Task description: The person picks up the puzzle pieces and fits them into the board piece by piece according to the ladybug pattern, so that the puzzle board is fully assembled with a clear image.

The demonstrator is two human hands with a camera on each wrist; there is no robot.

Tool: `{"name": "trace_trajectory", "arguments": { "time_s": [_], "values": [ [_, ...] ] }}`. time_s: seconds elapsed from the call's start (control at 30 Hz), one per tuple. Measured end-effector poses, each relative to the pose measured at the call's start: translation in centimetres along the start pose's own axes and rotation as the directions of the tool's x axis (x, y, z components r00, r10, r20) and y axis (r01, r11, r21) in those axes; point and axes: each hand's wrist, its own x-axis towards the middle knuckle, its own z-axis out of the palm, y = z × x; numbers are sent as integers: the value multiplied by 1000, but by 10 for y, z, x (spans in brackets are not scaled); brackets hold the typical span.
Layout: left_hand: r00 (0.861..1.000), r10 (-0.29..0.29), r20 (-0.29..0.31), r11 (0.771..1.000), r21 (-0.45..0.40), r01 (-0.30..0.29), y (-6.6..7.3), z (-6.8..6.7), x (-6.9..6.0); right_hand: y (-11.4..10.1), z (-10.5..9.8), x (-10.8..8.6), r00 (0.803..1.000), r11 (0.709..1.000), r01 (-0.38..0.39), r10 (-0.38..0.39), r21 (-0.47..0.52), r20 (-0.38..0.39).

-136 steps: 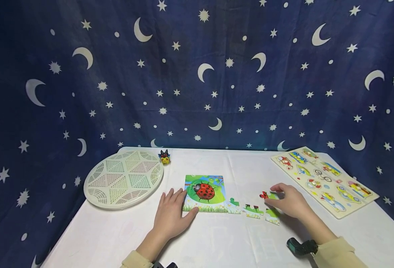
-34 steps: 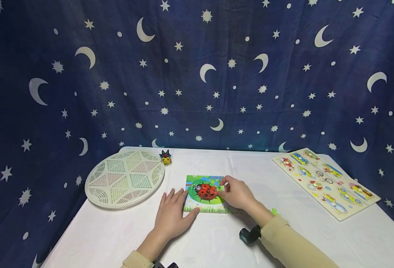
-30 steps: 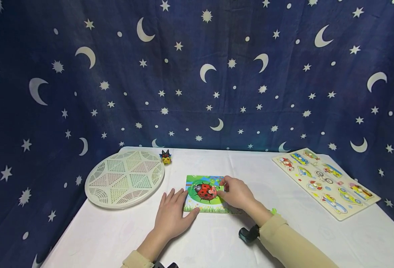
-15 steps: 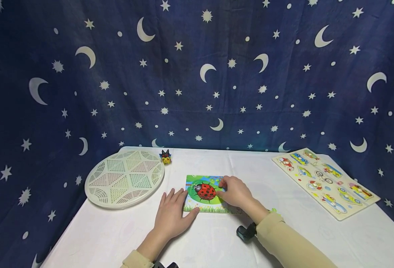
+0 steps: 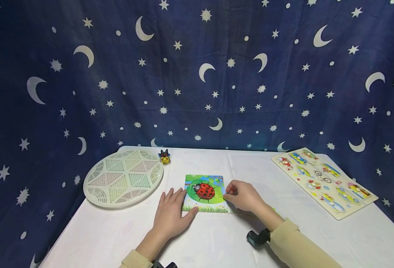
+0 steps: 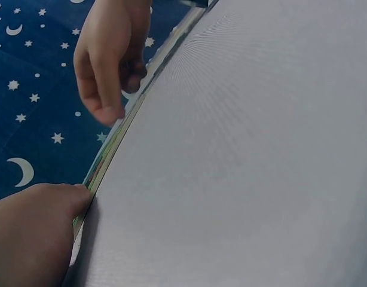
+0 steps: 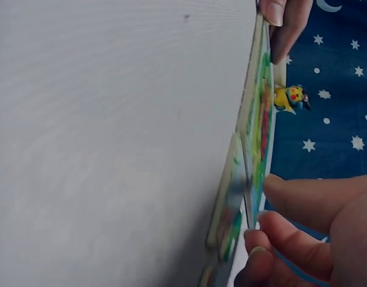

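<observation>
The ladybug jigsaw puzzle [image 5: 203, 206] lies flat on the white table, its red spotted ladybug whole in the middle. My left hand [image 5: 172, 215] rests flat beside its left edge, with fingertips and thumb touching the border. At the right edge is my right hand [image 5: 245, 197], thumb and forefinger bent and apart, with no piece visible between them. The right wrist view shows the right thumb [image 7: 303, 194] close to the puzzle's edge. A loose puzzle piece [image 7: 225, 194] lies against that side; more pieces are largely hidden under the right hand in the head view.
A round pale latticed board [image 5: 124, 179] lies at the left, with a small yellow-and-black figure [image 5: 164, 156] beside it. A wooden vehicle peg puzzle [image 5: 324, 182] is at the right. A dark blue moon-and-star cloth [image 5: 197, 74] hangs behind the table.
My right hand has carried a red-and-green piece leftward into the ladybug puzzle and let go. In the last half second it drew back right, off the picture. My left hand stayed put.
</observation>
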Motion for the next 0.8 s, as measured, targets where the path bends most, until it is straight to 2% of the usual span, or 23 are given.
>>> {"name": "trace_trajectory", "arguments": {
  "time_s": [0.27,0.43,0.67,0.8],
  "values": [
    [1000,4,-9,1000,7,-4,0,0,-1,12,-15,-19,994,1000,25,-25,0,102],
    [1000,0,1,1000,10,0,-2,-1,1,18,-20,-24,987,999,34,-35,7,159],
    [1000,-8,2,1000,5,8,-2,1,-1,22,-21,-22,982,998,56,-60,31,179],
    [1000,-5,-2,1000,6,5,-2,2,-1,23,-19,-20,983,999,36,-41,29,180]
  ]
}}
